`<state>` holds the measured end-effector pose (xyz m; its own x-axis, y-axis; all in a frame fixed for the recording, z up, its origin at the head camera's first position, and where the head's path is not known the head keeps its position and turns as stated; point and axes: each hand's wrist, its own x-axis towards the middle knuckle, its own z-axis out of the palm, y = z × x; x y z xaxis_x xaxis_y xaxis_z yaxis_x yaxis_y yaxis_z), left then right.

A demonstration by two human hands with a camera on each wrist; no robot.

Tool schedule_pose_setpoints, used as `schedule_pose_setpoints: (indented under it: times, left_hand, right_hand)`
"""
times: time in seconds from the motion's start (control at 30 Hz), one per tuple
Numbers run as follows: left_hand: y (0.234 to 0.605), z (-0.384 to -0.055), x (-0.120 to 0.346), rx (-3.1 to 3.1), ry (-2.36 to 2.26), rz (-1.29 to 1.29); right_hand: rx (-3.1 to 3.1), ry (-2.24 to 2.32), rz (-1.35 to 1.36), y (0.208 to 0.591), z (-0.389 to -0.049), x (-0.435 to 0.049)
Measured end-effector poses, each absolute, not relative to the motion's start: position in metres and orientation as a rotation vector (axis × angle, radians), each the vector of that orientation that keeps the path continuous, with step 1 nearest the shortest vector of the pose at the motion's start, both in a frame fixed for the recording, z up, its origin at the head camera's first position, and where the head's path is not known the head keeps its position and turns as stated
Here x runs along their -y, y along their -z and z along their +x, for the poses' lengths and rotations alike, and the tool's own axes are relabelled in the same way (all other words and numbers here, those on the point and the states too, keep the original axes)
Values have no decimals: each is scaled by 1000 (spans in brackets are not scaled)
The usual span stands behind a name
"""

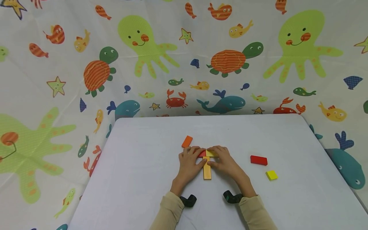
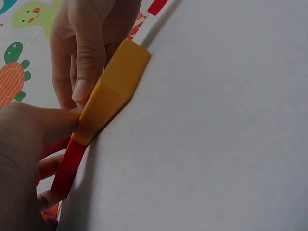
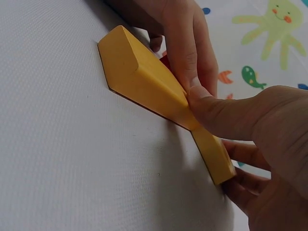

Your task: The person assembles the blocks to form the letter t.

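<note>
A long yellow-orange block [image 1: 207, 172] lies flat on the white table, its far end meeting a red block [image 1: 202, 154] on the left and a yellow block [image 1: 212, 154] on the right, in a T shape. My left hand [image 1: 189, 161] holds the red block, fingers at its far side and thumb at the long block's end. From the other side my right hand [image 1: 225, 161] holds the yellow block, its thumb also against the long block. Both thumbs nearly meet in the right wrist view, where the yellow block [image 3: 214, 156] shows below the thumb. Fingers partly hide both short blocks.
An orange block [image 1: 187, 141] lies just beyond my left hand. To the right are a red block [image 1: 258, 160] and a small yellow square block [image 1: 271, 175]. Dark wrist cameras sit at both cuffs. A sea-animal patterned cloth [image 1: 161, 95] hangs behind the table.
</note>
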<state>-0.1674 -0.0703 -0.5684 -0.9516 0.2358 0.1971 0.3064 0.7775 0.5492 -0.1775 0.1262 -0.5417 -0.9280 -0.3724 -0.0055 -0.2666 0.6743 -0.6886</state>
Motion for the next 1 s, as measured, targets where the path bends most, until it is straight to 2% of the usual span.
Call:
schedule_pose_setpoints:
  times: [1.0]
  left_hand:
    - [574, -171, 71, 2826, 979, -493]
  right_hand:
    - [-2759, 1072, -508, 540, -178, -122]
